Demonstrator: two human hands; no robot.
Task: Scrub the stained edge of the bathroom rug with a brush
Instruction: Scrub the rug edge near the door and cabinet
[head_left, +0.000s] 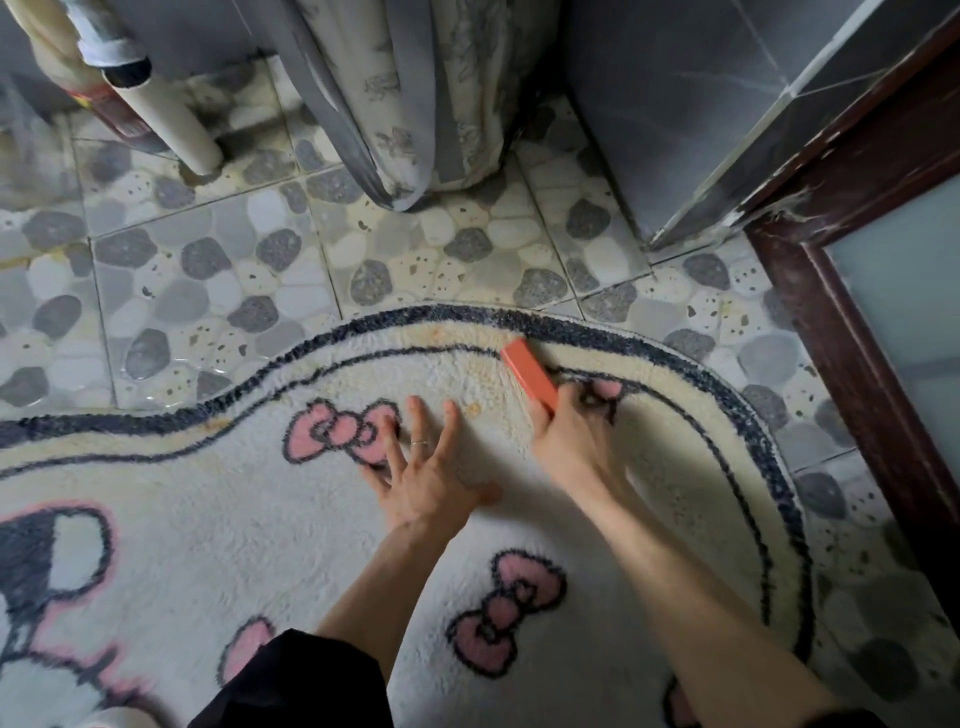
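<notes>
Gripping the brush (530, 375) on the rug (208, 493), right hand (569, 436) faces the curtain (415, 104); left hand (421, 478) splayed flat.

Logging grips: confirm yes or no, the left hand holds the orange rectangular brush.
No, the right hand grips the orange brush; the left hand lies spread on the cream rug.

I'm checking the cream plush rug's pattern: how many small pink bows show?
5 pink bows: one at the left hand, one beside the right hand, one between the forearms, two partly cut off near the bottom. Others may be hidden.
</notes>
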